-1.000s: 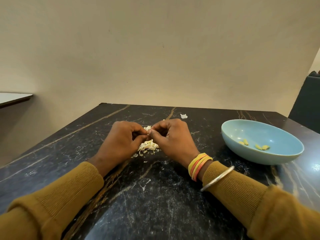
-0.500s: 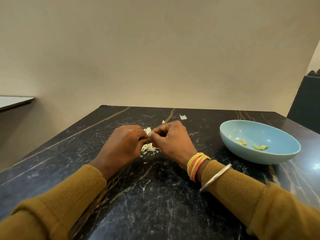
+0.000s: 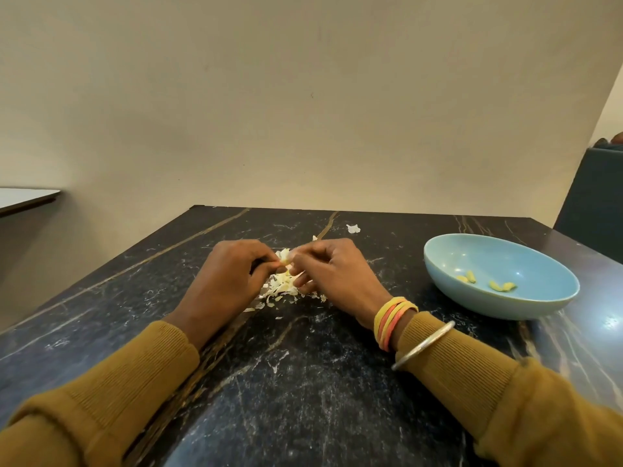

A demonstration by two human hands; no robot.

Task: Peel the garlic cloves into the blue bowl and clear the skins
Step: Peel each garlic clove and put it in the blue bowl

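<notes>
the garlic clove (image 3: pixel 284 260) was pinched between the fingertips of both hands, held just above the surface (image 3: pixel 303 382) near the middle. left hand (image 3: pixel 229 281) had its fingers curled in, thumb and forefinger pressed on the clove's left end, and the right hand (image 3: pixel 332 274) was doing the same from the other side, so both were nipped shut on that one clove. right under them sat a little heap of white skins (image 3: pixel 279 288), with a few flakes scattered around it, plus one stray skin piece (image 3: pixel 353 228) further back on the dark marble. off to the right, well apart from the hands, the blue bowl (image 3: pixel 499 301) had a few peeled cloves (image 3: pixel 485 283) lying in the bottom. mustard sleeves on both arms, coloured bangles (image 3: pixel 392 320) and a silver one on the right wrist.
</notes>
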